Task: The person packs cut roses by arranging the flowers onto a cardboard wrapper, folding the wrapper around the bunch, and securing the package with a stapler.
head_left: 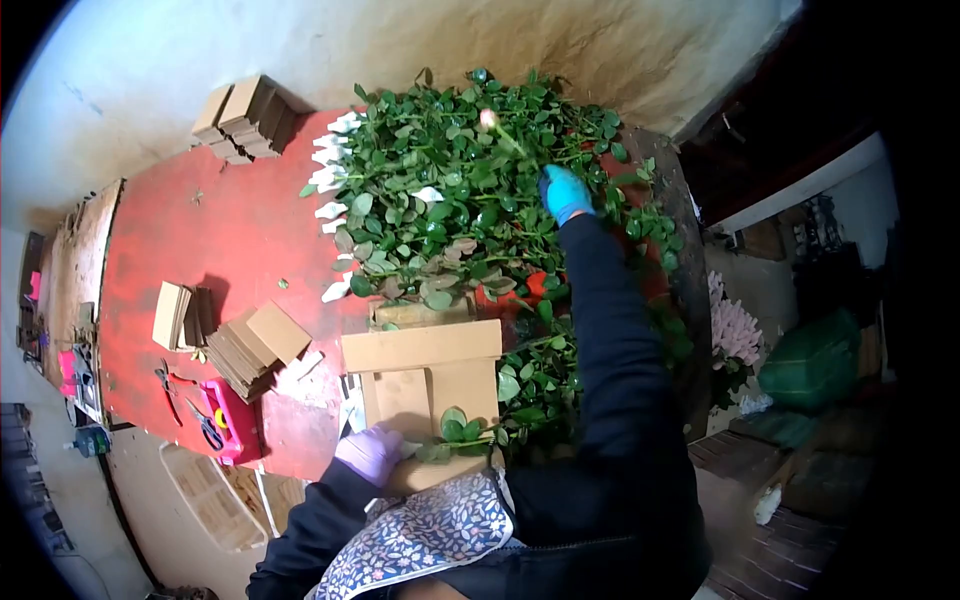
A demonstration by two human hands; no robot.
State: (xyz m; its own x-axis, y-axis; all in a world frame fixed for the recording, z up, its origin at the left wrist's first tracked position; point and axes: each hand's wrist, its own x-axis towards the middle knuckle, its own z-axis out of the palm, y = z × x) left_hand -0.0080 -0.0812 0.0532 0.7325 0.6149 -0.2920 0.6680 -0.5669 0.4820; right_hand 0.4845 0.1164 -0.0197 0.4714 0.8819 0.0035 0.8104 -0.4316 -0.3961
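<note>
My left hand (pixel 370 453), in a purple glove, rests closed at the lower left of a cardboard piece (pixel 420 345), on the stem end of a leafy sprig (pixel 455 428); what its fingers hold is too small to tell. My right hand (pixel 566 194), in a blue glove, reaches over a broad pile of green leafy stems (pixel 470 215). Its fingers are closed around the stem of a pink rose (pixel 488 119), whose bloom points up and left. White-wrapped buds (pixel 328 178) line the pile's left side.
Cardboard stacks stand at the back (pixel 250 115) and left (pixel 258 345) of the red table (pixel 220 240). Pliers (pixel 170 390), scissors (pixel 208 428) and a pink holder (pixel 238 420) lie near the front-left edge. Pale pink flowers (pixel 735 325) stand at the right.
</note>
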